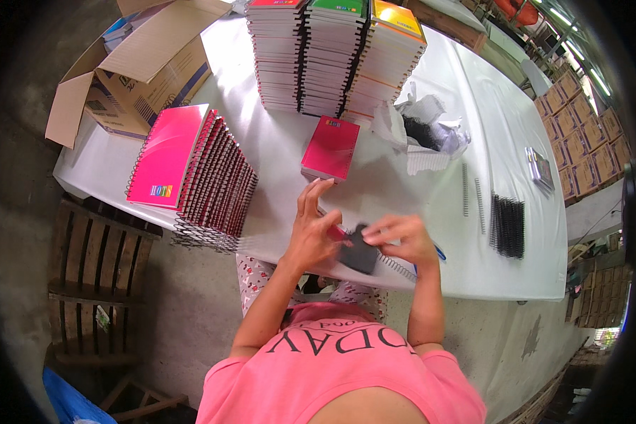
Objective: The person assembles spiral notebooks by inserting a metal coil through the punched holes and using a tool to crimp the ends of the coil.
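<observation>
My left hand (312, 230) is at the table's near edge, fingers curled around something mostly hidden. A strip of pinkish red shows beside its thumb, too little to name. Just to its right, a flat black piece (359, 256) is tilted over the edge. My right hand (401, 237), blurred by motion, pinches the upper edge of this piece. A wire binding coil (397, 267) lies under my right wrist, beside a blue pen-like thing (440, 252). Beyond my left fingertips sits a small stack of red-covered sheets (331, 147).
Spiral notebooks with red covers (164, 159) stand piled at left. Three tall notebook stacks (336, 60) rise at the back. An open cardboard box (145, 85) is back left. Crumpled paper (431, 152), loose coils (465, 189) and bundled black coils (507, 226) occupy the right.
</observation>
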The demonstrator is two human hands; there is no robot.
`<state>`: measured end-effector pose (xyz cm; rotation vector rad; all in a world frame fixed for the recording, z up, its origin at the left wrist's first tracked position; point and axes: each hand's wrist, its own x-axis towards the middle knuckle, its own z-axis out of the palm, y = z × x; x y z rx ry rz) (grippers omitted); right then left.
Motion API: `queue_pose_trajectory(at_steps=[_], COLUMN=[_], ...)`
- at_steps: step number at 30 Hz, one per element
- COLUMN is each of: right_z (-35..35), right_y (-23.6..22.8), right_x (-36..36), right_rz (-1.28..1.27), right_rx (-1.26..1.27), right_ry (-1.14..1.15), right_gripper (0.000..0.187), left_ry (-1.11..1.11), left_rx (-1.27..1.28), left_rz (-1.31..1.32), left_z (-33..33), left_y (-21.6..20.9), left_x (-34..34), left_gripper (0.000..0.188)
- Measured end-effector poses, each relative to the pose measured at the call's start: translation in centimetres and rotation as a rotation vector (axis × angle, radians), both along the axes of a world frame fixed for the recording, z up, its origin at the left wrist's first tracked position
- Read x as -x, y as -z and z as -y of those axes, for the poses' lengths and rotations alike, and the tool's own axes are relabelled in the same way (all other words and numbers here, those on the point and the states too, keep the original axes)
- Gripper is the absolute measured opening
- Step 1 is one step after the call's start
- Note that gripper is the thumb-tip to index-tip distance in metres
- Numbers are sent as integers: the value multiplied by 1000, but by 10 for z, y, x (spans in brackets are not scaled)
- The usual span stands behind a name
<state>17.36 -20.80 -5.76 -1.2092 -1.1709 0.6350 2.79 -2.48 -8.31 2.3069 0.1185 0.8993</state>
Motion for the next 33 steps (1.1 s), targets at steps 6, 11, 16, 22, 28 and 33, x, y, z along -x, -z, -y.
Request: queue_pose_trajectory(at_steps=[6, 11, 16, 22, 28, 33], right_z=[-13, -22, -23, -40, -51, -40], right_y=[-9, -6, -6, -10, -12, -12], right_x=[9, 6, -5, 7, 11, 12], right_rz=[125, -132, 70, 29, 167, 197], right_rx=[257, -62, 273, 86, 357, 269], right_ry=[155, -100, 264, 35, 252, 260], right_gripper=[36, 32, 36, 37, 34, 35], left_ry=[41, 29, 73, 110, 165, 150], left_rx=[256, 561, 368, 439, 386, 440], left_rz=[-12, -30, 65, 70, 96, 87], left_z=[-5, -6, -9, -11, -13, -10], left_y=[11, 26, 29, 38, 42, 37], left_x=[-2, -8, -14, -15, -15, -14], left_gripper=[60, 76, 95, 100, 100, 98])
